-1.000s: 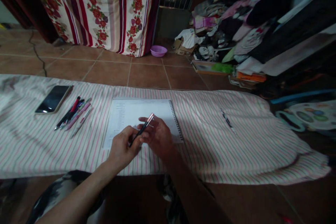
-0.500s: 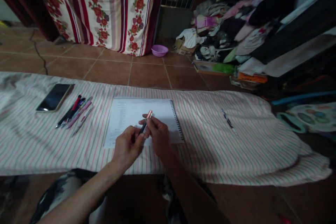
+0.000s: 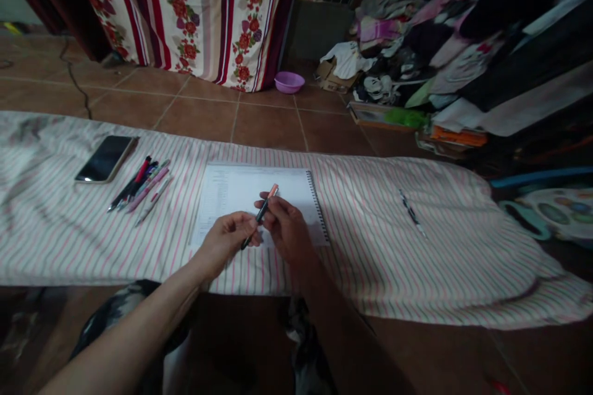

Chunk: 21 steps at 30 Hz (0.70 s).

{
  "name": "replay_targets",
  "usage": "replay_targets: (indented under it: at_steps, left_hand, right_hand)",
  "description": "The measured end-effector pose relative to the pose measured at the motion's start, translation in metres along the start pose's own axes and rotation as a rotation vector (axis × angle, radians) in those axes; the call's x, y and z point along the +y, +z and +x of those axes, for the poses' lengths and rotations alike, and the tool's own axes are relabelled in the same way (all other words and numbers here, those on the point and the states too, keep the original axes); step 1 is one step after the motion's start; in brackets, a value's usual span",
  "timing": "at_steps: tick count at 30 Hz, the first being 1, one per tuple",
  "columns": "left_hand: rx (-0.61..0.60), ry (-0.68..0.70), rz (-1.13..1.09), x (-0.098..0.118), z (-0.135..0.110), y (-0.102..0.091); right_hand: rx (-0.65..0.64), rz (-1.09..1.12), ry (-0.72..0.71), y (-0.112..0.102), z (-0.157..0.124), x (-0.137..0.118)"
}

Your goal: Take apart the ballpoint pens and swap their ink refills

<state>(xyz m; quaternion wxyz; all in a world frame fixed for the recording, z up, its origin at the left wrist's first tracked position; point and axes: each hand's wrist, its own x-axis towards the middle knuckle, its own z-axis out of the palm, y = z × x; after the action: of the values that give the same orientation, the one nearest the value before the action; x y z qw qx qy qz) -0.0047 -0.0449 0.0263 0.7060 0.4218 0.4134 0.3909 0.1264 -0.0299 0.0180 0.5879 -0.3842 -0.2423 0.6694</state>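
Note:
A dark pen with a copper-coloured end (image 3: 265,210) slants between my two hands, above the open spiral notebook (image 3: 250,179). My right hand (image 3: 290,228) pinches it near its copper end. The fingers of my left hand (image 3: 231,233) are closed on its lower part, and the dark tip sticks out below them. Under my hands the notebook's white page shows printed lines along its left side. To the right of the notebook a black-and-white pen (image 3: 412,213) lies alone on the striped cloth (image 3: 361,197).
Left of the notebook lies a bunch of several pens (image 3: 141,188), with a phone (image 3: 105,159) beyond it. On the tiled floor stand a purple basin (image 3: 290,82) and a heap of clothes (image 3: 407,49). A floral curtain (image 3: 204,18) hangs at the back.
My left fingers have shifted on the pen, so its dark lower end now shows below them. The whole view has moved slightly.

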Motion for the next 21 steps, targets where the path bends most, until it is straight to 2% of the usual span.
replay_targets:
  at_steps: [4,10,21]
  left_hand:
    - [-0.143,-0.105,-0.184,0.005,0.004,-0.01]
    - [-0.238,-0.162,-0.208,0.005,0.005,-0.016]
    - [-0.161,-0.121,-0.217,0.003,0.006,-0.016]
  right_hand:
    - [0.046,0.117,0.093,0.0,0.002,-0.002]
    - [-0.016,0.137,0.128,-0.003,0.004,-0.002]
    - [-0.098,0.063,0.065,-0.001,0.005,0.002]
